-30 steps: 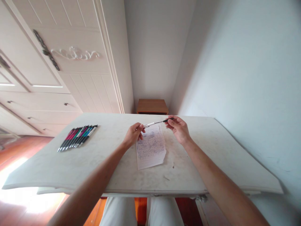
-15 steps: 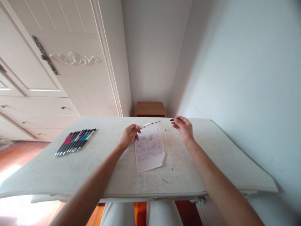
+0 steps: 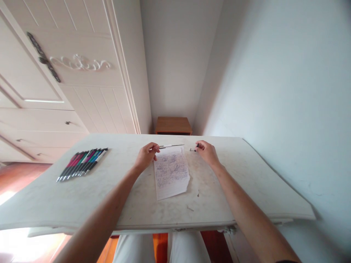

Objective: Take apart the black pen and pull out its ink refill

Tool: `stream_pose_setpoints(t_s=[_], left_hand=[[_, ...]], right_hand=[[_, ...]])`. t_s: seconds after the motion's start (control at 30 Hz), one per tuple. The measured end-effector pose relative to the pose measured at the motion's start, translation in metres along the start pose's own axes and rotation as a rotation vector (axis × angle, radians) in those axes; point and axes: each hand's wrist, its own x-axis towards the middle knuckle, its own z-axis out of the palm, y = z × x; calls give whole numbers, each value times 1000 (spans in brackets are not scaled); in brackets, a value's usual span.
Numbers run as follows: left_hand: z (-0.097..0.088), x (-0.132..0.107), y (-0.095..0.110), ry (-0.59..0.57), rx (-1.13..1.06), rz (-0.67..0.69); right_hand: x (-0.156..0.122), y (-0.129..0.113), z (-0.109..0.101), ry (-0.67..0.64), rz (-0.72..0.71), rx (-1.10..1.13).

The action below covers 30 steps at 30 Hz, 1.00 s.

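Observation:
My left hand (image 3: 146,156) pinches a white pen barrel (image 3: 166,146) above the top of the paper. A thin dark refill (image 3: 178,145) sticks out of the barrel to the right. To the right of the paper, my right hand (image 3: 208,153) is low over the table, its fingertips closed on a small black pen piece (image 3: 196,147). A tiny greyish piece (image 3: 191,149) lies on the table just beside those fingertips. Between the hands is a scribbled sheet of paper (image 3: 171,171) with a torn corner.
A row of several pens (image 3: 82,163) with coloured barrels lies side by side on the white table (image 3: 131,215) at the left. Small dark scraps (image 3: 190,209) are near the front edge. A wardrobe (image 3: 82,47) stands at the left, a wall at the right, a wooden stand (image 3: 173,125) behind.
My right hand has come down and to the left with the black piece, close to the tiny piece on the table. My left hand has lowered the barrel slightly, now more level.

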Motion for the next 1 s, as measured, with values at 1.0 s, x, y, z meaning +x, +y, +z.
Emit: stream_pose_setpoints(t_s=[1.0], left_hand=[[-4,-3,4,-5,244,155]], right_hand=[[-18,-37,0,-318,-216,61]])
